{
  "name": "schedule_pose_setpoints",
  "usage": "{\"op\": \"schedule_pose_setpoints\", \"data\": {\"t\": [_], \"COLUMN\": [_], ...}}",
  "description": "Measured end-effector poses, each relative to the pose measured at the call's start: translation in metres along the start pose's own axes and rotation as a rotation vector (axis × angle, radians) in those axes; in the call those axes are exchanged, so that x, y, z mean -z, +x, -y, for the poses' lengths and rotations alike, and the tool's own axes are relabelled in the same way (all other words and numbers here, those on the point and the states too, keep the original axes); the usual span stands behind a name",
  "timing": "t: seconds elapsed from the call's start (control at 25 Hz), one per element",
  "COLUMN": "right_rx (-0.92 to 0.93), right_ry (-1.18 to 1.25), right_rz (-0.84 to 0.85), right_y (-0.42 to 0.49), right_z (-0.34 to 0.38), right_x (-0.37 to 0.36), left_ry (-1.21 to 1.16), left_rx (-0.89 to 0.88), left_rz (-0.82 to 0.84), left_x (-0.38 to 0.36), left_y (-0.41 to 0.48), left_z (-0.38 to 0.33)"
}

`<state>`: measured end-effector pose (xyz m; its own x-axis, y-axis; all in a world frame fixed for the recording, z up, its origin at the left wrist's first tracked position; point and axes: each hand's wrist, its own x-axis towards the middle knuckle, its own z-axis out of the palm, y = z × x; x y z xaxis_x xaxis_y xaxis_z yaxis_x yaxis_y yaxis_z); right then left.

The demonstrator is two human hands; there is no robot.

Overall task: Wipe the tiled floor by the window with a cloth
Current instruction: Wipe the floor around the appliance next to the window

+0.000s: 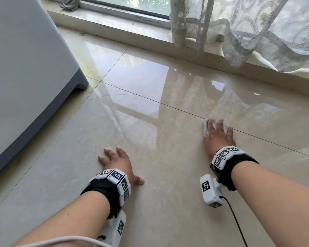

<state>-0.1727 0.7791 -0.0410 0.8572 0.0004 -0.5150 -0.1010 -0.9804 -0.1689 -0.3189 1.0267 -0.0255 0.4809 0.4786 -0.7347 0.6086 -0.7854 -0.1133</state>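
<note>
A small white cloth point(206, 127) lies on the glossy beige tiled floor point(150, 122) right of centre, close to a grout line. My right hand point(218, 138) presses flat on it with straight fingers, covering most of it. To the left and nearer me, my left hand point(119, 164) rests flat on the bare tile, fingers spread. Both wrists wear black bands with white marker blocks.
A grey appliance or cabinet point(29, 72) fills the left side. Along the back runs a raised marble sill point(114, 27) under the window point(132, 4). A sheer lace curtain point(248, 29) hangs down at the right. A grey rag point(70, 4) lies on the sill.
</note>
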Motion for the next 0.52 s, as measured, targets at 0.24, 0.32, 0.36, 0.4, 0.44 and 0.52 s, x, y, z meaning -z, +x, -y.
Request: {"op": "schedule_pose_setpoints", "data": {"t": [0.24, 0.32, 0.36, 0.4, 0.44, 0.52], "right_rx": [0.157, 0.311, 0.386, 0.449, 0.493, 0.527], "right_ry": [-0.052, -0.117, -0.138, -0.15, -0.159, -0.174], "right_rz": [-0.015, 0.021, 0.037, 0.049, 0.057, 0.066], "right_y": [-0.014, -0.026, -0.033, -0.04, -0.046, -0.049], "right_z": [0.019, 0.035, 0.043, 0.049, 0.052, 0.053], "right_x": [-0.011, -0.02, -0.027, -0.035, -0.041, -0.047], "left_ry": [0.016, 0.017, 0.017, 0.017, 0.015, 0.01], "left_rx": [0.011, 0.019, 0.021, 0.022, 0.021, 0.021], "left_rz": [0.008, 0.013, 0.017, 0.024, 0.031, 0.037], "left_x": [-0.002, -0.004, -0.005, -0.005, -0.006, -0.006], "left_y": [-0.002, -0.002, -0.002, -0.002, -0.001, -0.001], "left_z": [0.007, 0.012, 0.013, 0.014, 0.013, 0.013]}}
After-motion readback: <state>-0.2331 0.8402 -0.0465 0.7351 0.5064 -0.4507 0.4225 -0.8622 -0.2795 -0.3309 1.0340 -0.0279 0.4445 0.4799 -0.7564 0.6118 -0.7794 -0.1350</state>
